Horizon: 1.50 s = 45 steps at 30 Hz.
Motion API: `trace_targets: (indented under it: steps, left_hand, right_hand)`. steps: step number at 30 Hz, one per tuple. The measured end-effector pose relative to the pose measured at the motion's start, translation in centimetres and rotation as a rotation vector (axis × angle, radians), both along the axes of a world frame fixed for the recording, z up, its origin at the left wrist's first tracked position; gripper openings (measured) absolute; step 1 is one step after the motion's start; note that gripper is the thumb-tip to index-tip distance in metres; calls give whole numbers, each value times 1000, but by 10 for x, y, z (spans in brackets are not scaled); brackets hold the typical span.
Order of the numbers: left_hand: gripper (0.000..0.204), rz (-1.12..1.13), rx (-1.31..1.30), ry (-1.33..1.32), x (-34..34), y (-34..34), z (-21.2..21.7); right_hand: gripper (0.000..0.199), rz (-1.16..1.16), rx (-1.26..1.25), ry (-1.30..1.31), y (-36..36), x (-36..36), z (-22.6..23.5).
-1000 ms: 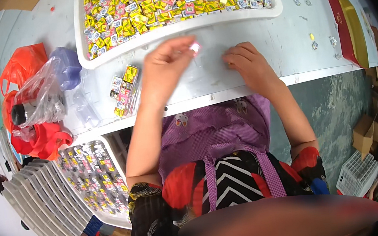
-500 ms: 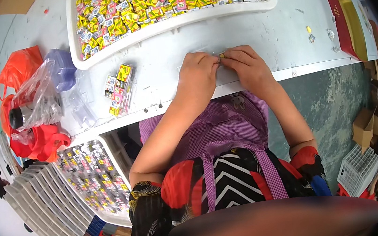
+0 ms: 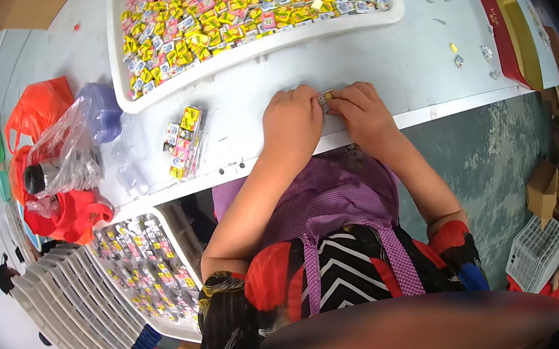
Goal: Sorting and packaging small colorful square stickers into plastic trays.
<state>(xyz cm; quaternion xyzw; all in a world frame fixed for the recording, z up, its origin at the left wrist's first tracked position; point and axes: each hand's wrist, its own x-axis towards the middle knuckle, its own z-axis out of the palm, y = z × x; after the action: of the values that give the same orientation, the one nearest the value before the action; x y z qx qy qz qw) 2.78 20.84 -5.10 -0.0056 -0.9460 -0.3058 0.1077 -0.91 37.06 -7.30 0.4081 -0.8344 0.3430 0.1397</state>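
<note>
At the table's front edge my left hand (image 3: 292, 118) and my right hand (image 3: 364, 110) work close together, fingertips almost meeting. Both are closed in a pinch around a small yellowish block (image 3: 328, 95). Fingers cover most of it, so its face and any second piece under them are hidden. Beyond my hands stands a large white tray (image 3: 264, 49), heaped with small printed blocks (image 3: 226, 20) in yellow, pink and white. To the left of my left hand lies a clear pack of similar blocks (image 3: 185, 142), set in rows.
Farther left are a red plastic bag (image 3: 44, 106), a purple-blue plastic container (image 3: 101, 113) and a dark-capped bottle (image 3: 49, 176) in clear plastic. Below stands another tray (image 3: 178, 257) of packed blocks beside stacked pale trays (image 3: 75, 297). A red-and-gold box (image 3: 506, 31) and loose pieces lie right.
The view has shifted slightly. My hands stay together at the table edge, and the fingers have shifted so that more of the small yellowish block shows between them.
</note>
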Motion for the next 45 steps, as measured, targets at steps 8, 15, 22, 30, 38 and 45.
trace_targets:
  steps: [8, 15, 22, 30, 38, 45]
  left_hand:
    - [18, -145, 55, -67, -3, -16, 7]
    - [20, -85, 37, -127, -4, -14, 7]
    - [23, -112, -19, -96, -3, -9, 10]
    - [22, -100, -4, -155, -8, -7, 10]
    - [23, -126, 55, -265, -5, -16, 19]
    - [17, -86, 228, -411, -4, -5, 20]
  right_hand:
    - [23, -27, -48, -17, -4, 5, -4]
    - [23, -58, -60, -22, -7, 7, -1]
    - [22, -47, -68, -61, -6, 7, 1]
    - [22, -59, -58, -54, -7, 7, 1]
    - [23, -54, -53, -52, -7, 6, 0]
    - [23, -55, -56, -85, -5, 7, 2]
